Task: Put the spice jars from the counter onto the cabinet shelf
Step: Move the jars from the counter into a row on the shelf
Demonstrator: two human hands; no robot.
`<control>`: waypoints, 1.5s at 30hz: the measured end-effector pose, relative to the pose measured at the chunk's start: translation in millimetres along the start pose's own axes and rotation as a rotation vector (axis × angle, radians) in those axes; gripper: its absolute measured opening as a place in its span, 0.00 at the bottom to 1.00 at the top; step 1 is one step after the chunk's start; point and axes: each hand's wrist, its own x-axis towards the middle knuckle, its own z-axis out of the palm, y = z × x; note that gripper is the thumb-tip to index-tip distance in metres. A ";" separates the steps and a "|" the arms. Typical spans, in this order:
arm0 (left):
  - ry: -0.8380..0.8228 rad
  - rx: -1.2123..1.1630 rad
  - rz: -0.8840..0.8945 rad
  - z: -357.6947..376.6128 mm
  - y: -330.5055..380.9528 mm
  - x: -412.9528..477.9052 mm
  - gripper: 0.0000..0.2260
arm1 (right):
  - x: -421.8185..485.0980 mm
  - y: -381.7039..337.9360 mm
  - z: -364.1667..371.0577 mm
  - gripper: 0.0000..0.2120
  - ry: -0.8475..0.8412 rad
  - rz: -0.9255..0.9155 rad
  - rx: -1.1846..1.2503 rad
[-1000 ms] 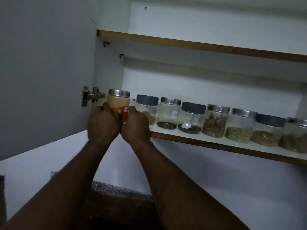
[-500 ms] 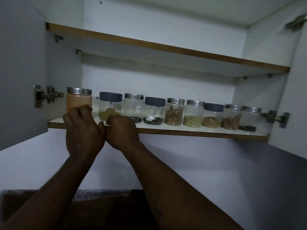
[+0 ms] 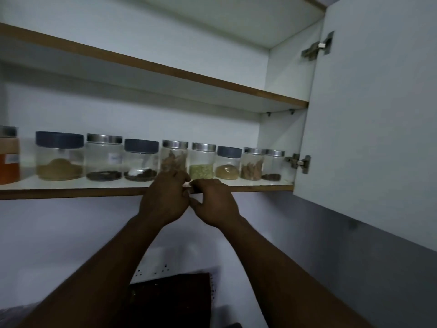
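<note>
Several glass spice jars stand in a row on the lower cabinet shelf (image 3: 71,192). The orange-powder jar (image 3: 8,159) is at the far left, half cut off by the frame edge. My left hand (image 3: 165,200) and my right hand (image 3: 212,204) hover side by side in front of the shelf's front edge, fingers loosely curled and holding nothing. My left fingertips overlap the base of the bark-stick jar (image 3: 174,155). The green-seed jar (image 3: 203,162) stands just above my right hand.
An upper shelf (image 3: 165,69) runs above the jars. The open right cabinet door (image 3: 366,114) hangs on a hinge (image 3: 299,163) close to the last jar. Below are a wall socket (image 3: 153,268) and a dark board (image 3: 170,301).
Both hands let go of the orange-powder jar, which now stands at the left end of the row. The hands drew back and shifted right along the shelf edge as the view swung right.
</note>
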 end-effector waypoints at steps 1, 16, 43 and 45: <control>-0.013 -0.024 -0.002 9.7 8.8 7.2 0.14 | -3.1 18.0 -6.3 0.18 0.004 0.028 -0.019; -0.075 -0.136 -0.208 150.7 135.4 138.7 0.11 | 2.9 214.6 -72.1 0.15 0.180 0.267 -0.005; -0.089 -0.241 -0.425 187.6 130.5 168.6 0.41 | 77.3 241.0 -80.8 0.27 0.229 0.290 -0.412; -0.069 -0.261 -0.461 187.5 128.7 170.3 0.42 | 82.7 242.9 -81.7 0.26 0.239 0.266 -0.444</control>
